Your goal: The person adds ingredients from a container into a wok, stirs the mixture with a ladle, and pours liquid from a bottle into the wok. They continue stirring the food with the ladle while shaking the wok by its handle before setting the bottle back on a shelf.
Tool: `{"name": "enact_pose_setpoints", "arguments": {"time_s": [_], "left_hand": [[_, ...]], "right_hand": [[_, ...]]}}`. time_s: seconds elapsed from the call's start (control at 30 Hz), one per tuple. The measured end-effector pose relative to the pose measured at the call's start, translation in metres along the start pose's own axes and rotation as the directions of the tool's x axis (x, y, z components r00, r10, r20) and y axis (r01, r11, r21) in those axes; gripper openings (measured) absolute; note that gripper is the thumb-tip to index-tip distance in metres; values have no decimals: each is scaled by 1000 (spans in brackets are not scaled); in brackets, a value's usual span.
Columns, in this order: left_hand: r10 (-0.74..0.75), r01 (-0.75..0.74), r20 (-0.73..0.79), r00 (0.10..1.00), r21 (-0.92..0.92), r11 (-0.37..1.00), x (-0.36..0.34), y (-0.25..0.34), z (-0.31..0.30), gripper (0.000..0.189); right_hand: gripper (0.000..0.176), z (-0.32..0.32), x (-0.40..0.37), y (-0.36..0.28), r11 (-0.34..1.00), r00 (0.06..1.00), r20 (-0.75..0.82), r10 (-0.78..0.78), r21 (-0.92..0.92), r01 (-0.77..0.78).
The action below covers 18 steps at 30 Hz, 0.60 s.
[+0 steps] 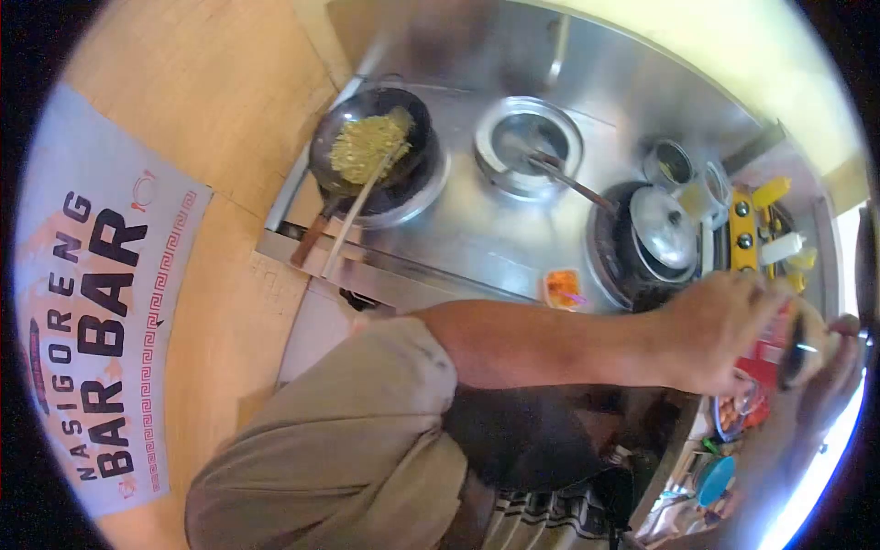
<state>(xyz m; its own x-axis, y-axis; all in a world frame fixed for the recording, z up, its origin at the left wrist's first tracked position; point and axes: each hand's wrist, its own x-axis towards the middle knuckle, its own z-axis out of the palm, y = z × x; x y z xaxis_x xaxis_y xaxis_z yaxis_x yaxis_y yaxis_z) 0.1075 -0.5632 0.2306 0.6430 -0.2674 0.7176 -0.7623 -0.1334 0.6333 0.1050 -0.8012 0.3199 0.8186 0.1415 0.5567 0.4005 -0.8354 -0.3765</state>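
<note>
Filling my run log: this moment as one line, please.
left hand: near right hand, held item unclear | right hand: blurred | wok: yellowish food, long-handled utensil | lid: on another pan

Your steel counter [445,266] has a wok [417,115] at its left end, a steel pot [485,139] near the middle and a lidded pot [662,229] to the right. Near its front edge you have a small orange tub [549,291].

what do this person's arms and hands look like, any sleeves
The left arm has a loose, creased beige sleeve ending near the elbow; no watch or glove shows on the left hand. The blurred right hand looks bare too; no sleeve shows.
</note>
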Motion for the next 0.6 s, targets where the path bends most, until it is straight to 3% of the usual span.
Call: {"name": "enact_pose_setpoints", "arguments": {"time_s": [0.03,0.07,0.13,0.23,0.37,0.5,0.6], "left_hand": [[0,1,-24,1000,12,1000,-22,-9,-30,87],[-7,7,-48,999,16,1000,-45,-13,-61,86],[-93,93,2,996,87,992,-90,-14,-133,85],[-204,191,58,977,176,966,-149,-3,-241,86],[-337,322,41,941,201,925,-197,21,-364,87],[-342,322,79,936,191,927,-231,44,-439,89],[-454,440,182,872,111,891,-261,64,-472,90]], "right_hand": [[47,18,7,-42,994,992,63,-109,13,109],[42,45,8,-80,940,937,108,-332,-39,338],[31,96,11,-164,713,713,158,-683,-68,698],[20,150,14,-260,612,559,271,-784,183,769],[20,212,16,-370,524,492,182,-851,337,782],[23,246,15,-444,460,477,78,-875,441,771],[25,263,5,-484,375,419,11,-908,469,800]]}}
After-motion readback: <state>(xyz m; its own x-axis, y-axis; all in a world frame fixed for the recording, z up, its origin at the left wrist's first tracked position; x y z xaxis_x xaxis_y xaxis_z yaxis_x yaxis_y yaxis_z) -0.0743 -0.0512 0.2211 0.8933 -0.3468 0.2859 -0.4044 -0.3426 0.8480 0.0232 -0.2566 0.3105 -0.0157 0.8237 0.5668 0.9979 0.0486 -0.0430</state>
